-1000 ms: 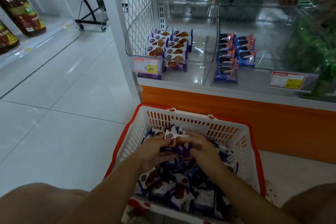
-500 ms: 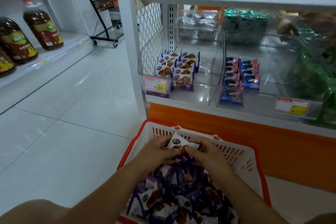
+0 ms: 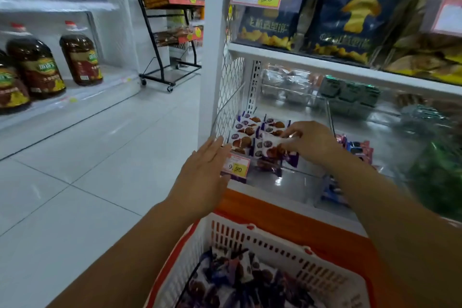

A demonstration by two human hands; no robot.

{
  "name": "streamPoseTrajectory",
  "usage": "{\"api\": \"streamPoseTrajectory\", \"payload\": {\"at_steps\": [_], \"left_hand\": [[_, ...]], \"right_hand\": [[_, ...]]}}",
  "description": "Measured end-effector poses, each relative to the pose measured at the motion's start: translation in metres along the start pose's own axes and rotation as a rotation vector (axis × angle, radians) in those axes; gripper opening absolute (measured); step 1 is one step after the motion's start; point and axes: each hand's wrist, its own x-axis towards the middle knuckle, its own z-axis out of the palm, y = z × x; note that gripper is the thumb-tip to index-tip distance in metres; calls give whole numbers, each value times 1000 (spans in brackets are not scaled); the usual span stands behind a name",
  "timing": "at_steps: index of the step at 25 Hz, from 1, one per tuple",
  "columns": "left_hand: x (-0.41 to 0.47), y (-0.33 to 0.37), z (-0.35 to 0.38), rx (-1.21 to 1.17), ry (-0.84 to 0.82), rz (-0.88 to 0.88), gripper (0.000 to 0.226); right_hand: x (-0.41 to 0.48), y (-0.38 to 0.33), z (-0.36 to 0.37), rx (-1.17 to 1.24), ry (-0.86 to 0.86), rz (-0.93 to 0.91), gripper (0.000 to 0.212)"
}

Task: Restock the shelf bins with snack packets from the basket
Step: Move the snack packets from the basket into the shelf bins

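A red and white basket (image 3: pixel 225 235) sits at the bottom of the view, holding several purple and white snack packets (image 3: pixel 240 280). Above it, a clear shelf bin (image 3: pixel 295 182) on the low shelf holds rows of the same purple packets (image 3: pixel 243 130). My right hand (image 3: pixel 312 141) pinches a purple and white packet (image 3: pixel 272 146) over the front of that bin. My left hand (image 3: pixel 202 170) hovers with straight fingers at the bin's front left corner, next to a price tag (image 3: pixel 236 167), holding nothing.
A neighbouring bin holds blue and pink packets (image 3: pixel 360 149). The upper shelf carries dark blue chip bags (image 3: pixel 350 15). A white upright post (image 3: pixel 212 57) stands left of the bin. Oil bottles (image 3: pixel 80 57) line a shelf across the tiled aisle, beside a black wheeled rack (image 3: pixel 170 57).
Both hands rose out of the basket to the shelf bin. The right hand carried the packet up; the left hand let go and opened. The view tilted upward.
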Motion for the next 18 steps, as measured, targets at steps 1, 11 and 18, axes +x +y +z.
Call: {"api": "streamPoseTrajectory", "payload": {"at_steps": [1,11,18], "left_hand": [[2,-4,4,13,-34,-4,70],[0,-13,5,-61,-97,-2,72],[-26,-9,9,-225,143,26,57]], "right_hand": [[13,1,9,-97,-132,57,27],[34,8,52,254,-293,410,22],[-14,-5,30,145,113,43,38]]}}
